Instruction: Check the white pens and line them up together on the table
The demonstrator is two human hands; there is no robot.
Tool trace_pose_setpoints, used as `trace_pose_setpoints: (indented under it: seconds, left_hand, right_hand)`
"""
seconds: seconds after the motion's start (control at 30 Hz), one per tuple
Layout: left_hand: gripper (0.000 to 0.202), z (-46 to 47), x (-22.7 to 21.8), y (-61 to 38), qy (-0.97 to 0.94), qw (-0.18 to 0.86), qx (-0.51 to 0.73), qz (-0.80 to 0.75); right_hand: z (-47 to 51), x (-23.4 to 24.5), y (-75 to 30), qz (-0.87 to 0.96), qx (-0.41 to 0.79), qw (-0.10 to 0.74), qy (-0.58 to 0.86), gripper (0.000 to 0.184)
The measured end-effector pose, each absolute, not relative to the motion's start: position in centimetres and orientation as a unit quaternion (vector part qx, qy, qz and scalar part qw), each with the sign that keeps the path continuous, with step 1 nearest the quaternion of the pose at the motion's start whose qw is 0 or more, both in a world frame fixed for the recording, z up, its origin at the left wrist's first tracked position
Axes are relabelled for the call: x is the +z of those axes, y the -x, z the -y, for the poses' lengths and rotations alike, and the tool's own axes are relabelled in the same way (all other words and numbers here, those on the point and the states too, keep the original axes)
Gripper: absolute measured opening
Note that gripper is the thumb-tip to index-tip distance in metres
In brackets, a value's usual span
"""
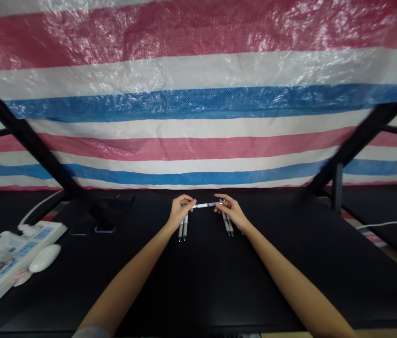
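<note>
While it spans level between both hands, the white pen [205, 205] hangs above the tabletop [198, 281] near its far edge, with bare dark surface all round. Left hand [179, 210] and right hand [231, 211], forearms outstretched, each pinch one end in a clenched fingertip grip. Spare pens [183, 231] show beneath.

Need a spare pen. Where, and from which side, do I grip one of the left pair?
Probably pinch one barrel mid-length from above: the left pair lies flat on the table, far ends under the left hand, which holds the white pen with the right hand.
</note>
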State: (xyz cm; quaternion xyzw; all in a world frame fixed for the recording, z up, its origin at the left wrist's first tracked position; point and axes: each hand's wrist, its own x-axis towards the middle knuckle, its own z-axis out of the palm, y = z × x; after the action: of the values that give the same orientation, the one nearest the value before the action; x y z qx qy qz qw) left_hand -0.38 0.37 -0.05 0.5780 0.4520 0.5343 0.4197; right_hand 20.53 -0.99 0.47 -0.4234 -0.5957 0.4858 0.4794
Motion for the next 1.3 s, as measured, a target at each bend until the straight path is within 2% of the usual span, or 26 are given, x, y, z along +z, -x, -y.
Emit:
trace_pose_setpoints:
  seconds: [0.1,0.17,0.53,0.8,0.93,1.03,1.17,1.3]
  left_hand:
    - [0.023,-0.4,-0.1,0.5,-0.571,0.423,0.537,-0.455]
    - [0.023,-0.4,-0.2,0.5,-0.569,0.425,0.536,-0.456]
    - [0.023,-0.3,0.0,0.4,-0.588,0.417,0.529,-0.447]
    - [0.021,-0.4,-0.2,0.3,-0.612,0.406,0.525,-0.430]
    - [0.022,-0.5,-0.2,0.3,-0.587,0.418,0.532,-0.444]
    - [0.024,-0.6,-0.2,0.4,-0.573,0.421,0.543,-0.447]
    - [0.024,-0.6,-0.3,0.4,-0.566,0.423,0.551,-0.443]
    - [0.025,-0.6,-0.3,0.5,-0.558,0.430,0.553,-0.446]
  right_hand:
    - [0.8,0.2,-20.7,0.587,0.484,0.488,0.428,0.039]
    - [0.7,0.0,-20.8,0.585,0.484,0.484,0.435,0.037]
    - [0.8,0.4,-21.0,0.641,0.432,0.440,0.457,0.041]
    - [1.0,0.6,-20.8,0.646,0.428,0.404,0.487,0.061]
    - [1.0,0.6,-20.7,0.632,0.452,0.442,0.449,0.046]
    - [0.7,0.0,-20.7,0.622,0.474,0.450,0.431,0.052]
    - [0.3,-0.7,-20.8,0.621,0.480,0.449,0.427,0.039]
    - [0.4,-0.5,-20.9,0.640,0.473,0.429,0.428,0.036]
